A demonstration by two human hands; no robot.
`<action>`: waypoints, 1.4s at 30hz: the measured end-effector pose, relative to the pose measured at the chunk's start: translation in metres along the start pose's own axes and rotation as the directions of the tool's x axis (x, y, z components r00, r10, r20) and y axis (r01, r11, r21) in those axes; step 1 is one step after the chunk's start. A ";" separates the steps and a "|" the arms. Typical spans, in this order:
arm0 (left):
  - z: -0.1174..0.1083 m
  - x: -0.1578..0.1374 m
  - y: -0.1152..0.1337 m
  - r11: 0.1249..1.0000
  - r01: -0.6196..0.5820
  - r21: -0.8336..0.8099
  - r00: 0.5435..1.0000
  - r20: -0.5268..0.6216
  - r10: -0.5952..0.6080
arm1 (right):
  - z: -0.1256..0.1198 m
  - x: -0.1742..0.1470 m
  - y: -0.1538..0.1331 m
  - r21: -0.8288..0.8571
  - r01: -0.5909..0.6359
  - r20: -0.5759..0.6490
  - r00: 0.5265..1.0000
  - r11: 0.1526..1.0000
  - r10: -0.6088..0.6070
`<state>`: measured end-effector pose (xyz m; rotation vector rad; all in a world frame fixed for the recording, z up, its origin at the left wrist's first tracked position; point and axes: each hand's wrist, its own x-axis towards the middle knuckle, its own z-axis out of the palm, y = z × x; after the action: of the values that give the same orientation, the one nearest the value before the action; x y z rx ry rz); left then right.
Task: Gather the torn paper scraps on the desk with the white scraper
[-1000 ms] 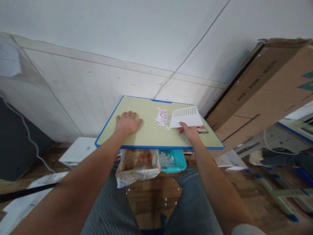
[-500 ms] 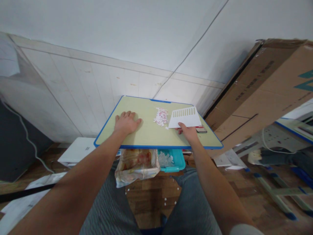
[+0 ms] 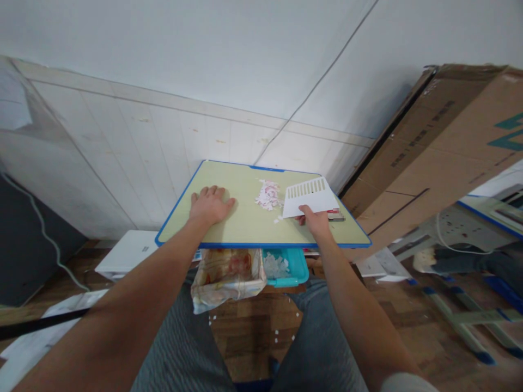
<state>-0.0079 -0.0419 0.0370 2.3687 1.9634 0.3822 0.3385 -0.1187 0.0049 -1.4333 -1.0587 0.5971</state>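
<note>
Scraps [image 3: 268, 195], pinkish-white, lay heaped on the tabletop [image 3: 241, 231], just left of the slotted white card [image 3: 308, 200] whose near edge our right grip [image 3: 315, 221] pinched, thumb uppermost, while our left grip [image 3: 210, 206], spread open holding nothing, rested palm-down across the heap.

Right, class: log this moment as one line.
left hand: resting on tabletop | right hand: holding slotted white card | pinkish-white scraps: piled beside card

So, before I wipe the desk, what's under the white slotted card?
Fingers of the right hand curl beneath the slotted card; yellow-green desktop shows through its slots. Anything else underneath is covered.
</note>
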 end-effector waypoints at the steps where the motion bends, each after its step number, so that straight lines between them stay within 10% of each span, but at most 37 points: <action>1: 0.000 0.000 0.000 1.000 0.001 -0.001 1.000 0.007 -0.001 | 0.000 0.000 -0.001 0.003 -0.002 0.003 1.000 1.000 0.002; 18: 0.002 0.001 -0.001 1.000 0.012 0.000 1.000 0.012 -0.012 | -0.016 -0.023 -0.011 0.001 0.011 0.269 0.963 1.000 -0.011; 42: 0.001 0.001 -0.001 1.000 0.009 0.019 1.000 0.012 -0.009 | -0.019 -0.030 -0.012 0.122 -0.020 0.246 0.969 0.992 -0.011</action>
<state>-0.0081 -0.0408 0.0359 2.3667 1.9806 0.3500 0.3383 -0.1557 0.0128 -1.2756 -1.1908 0.8470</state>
